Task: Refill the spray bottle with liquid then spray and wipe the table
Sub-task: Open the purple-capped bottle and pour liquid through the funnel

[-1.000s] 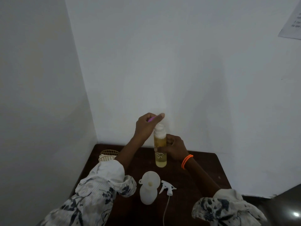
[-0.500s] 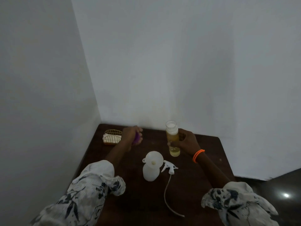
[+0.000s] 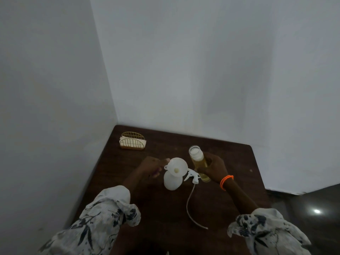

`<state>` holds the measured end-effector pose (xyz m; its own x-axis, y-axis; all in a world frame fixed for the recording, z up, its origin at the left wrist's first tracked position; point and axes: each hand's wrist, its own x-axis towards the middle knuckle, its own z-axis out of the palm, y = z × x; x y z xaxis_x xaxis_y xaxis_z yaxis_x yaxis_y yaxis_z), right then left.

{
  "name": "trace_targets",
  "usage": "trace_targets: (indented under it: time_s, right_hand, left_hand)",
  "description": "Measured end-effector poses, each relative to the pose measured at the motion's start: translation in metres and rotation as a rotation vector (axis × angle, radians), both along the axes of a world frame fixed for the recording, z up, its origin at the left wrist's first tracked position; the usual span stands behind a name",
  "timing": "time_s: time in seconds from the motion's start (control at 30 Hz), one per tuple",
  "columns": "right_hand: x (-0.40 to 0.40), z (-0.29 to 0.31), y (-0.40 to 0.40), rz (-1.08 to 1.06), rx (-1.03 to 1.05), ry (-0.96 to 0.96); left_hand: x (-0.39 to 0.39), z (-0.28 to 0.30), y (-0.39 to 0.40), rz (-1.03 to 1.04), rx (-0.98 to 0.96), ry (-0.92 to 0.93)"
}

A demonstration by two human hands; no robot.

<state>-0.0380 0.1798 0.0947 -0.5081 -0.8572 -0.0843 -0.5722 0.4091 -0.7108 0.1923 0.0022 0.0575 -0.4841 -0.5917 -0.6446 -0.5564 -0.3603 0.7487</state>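
A white spray bottle (image 3: 172,182) stands mid-table with a white funnel (image 3: 177,165) set in its neck. Its detached trigger head (image 3: 192,176) lies just to the right, with the dip tube (image 3: 188,205) curving toward me. My right hand (image 3: 214,167) grips a clear refill bottle (image 3: 197,160) of yellow liquid; the bottle is uncapped, leans slightly left and sits right of the funnel. My left hand (image 3: 151,167) is curled beside the funnel's left rim with a fingertip at its small handle. Something small and purplish, seemingly the cap, shows under its fingers.
The dark wooden table (image 3: 231,159) fits into a corner, with white walls at the left and the back. A gold wire holder (image 3: 132,141) with white napkins stands at the far left corner. Dark floor lies to the right of the table.
My left hand took the purple cap off the refill bottle and came down to the funnel. My right hand lowered the open bottle from chest height to beside the funnel.
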Motion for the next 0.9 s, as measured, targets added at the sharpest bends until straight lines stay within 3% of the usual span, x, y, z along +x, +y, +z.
trace_targets:
  time_s: [0.23,0.9]
  right_hand:
    - [0.011,-0.007,0.008,0.03,0.078,0.041]
    - [0.019,-0.003,0.011,0.136,0.2,0.312]
  left_hand:
    - [0.004,-0.012,0.006,-0.082,-0.022,0.088]
    - [0.008,-0.019,0.014,-0.057,-0.025,0.166]
